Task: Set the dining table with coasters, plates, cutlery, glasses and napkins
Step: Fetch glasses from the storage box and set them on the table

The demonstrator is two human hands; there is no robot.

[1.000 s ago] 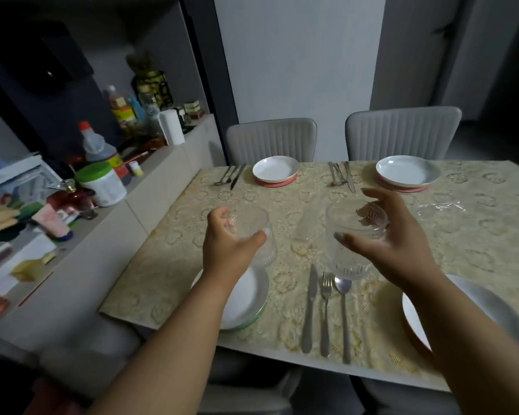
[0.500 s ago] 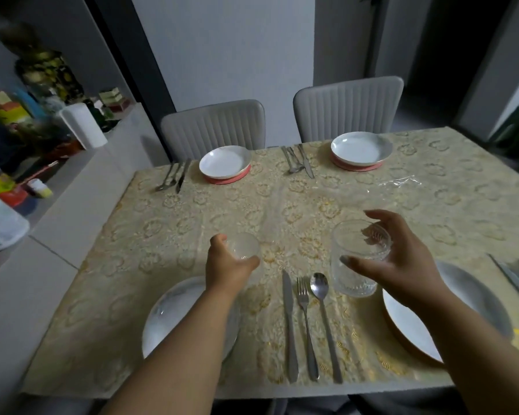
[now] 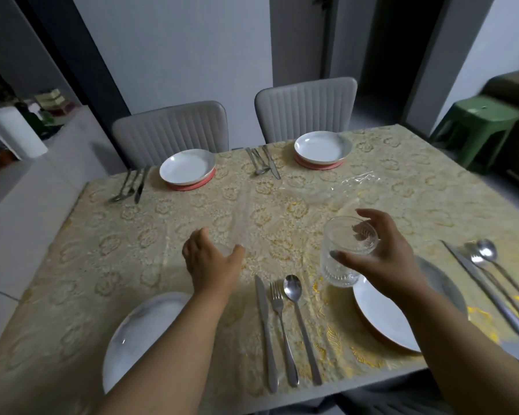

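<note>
My right hand [image 3: 381, 253] grips a clear ribbed glass [image 3: 343, 259], held upright just above the rim of the near right plate [image 3: 384, 319]. My left hand [image 3: 212, 262] is wrapped round a second glass [image 3: 224, 249], which is almost wholly hidden behind the hand, low over the cloth beyond the near left plate [image 3: 138, 333]. A knife [image 3: 265, 333], fork [image 3: 283, 330] and spoon [image 3: 300, 322] lie between the two near plates. Two far plates [image 3: 186, 167] [image 3: 322, 148] sit on red coasters [image 3: 189, 184], each with cutlery [image 3: 131, 184] [image 3: 262, 163] to its left.
More cutlery [image 3: 492, 283] lies right of the near right plate. The table [image 3: 102, 241] wears a yellow patterned cloth under clear plastic. Two grey chairs [image 3: 174, 130] [image 3: 306, 106] stand at the far side, a green stool [image 3: 477, 127] at the right, a cluttered white counter [image 3: 18, 163] at the left.
Both hands have moved forward and to the right with their glasses. The left glass has come down off the near left plate toward the cloth beyond it. The view has turned rightward.
</note>
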